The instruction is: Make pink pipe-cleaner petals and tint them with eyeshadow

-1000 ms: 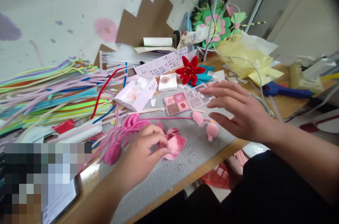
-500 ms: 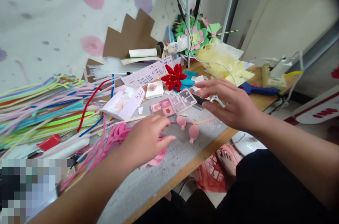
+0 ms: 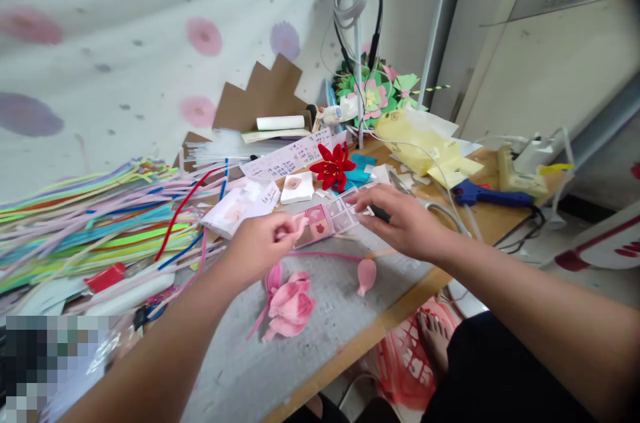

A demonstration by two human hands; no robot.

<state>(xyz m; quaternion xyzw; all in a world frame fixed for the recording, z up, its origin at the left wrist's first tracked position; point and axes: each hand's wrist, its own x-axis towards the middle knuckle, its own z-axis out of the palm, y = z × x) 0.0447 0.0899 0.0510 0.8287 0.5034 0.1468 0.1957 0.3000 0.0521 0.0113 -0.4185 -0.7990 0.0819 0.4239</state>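
Observation:
My left hand (image 3: 263, 243) is closed with a small pale pink petal (image 3: 300, 226) pinched in its fingertips, over the near edge of a makeup palette (image 3: 320, 228). The palette lies open, pink pans on one side and a clear lid beside them. My right hand (image 3: 400, 216) hovers by the lid, fingers stretched and apart; whether it touches the lid I cannot tell. Under its fingers shows a black handle (image 3: 380, 213). One more pink petal (image 3: 367, 275) lies on the grey mat (image 3: 330, 336), near a fuzzy pink flower (image 3: 291, 306) and a thin pink stem (image 3: 330, 255).
Many coloured fuzzy stems (image 3: 100, 223) cover the left side. Behind the palette sit a red flower (image 3: 332, 166) and a white packet (image 3: 240, 205). A blue glue gun (image 3: 493, 195), a yellow paper piece (image 3: 410, 143) and a rack pole (image 3: 359, 76) stand or lie to the right and back.
My left hand has closed on one of the two pink petals and lifted it to the palette. My right hand has come down nearer the lid. The camera view has shifted.

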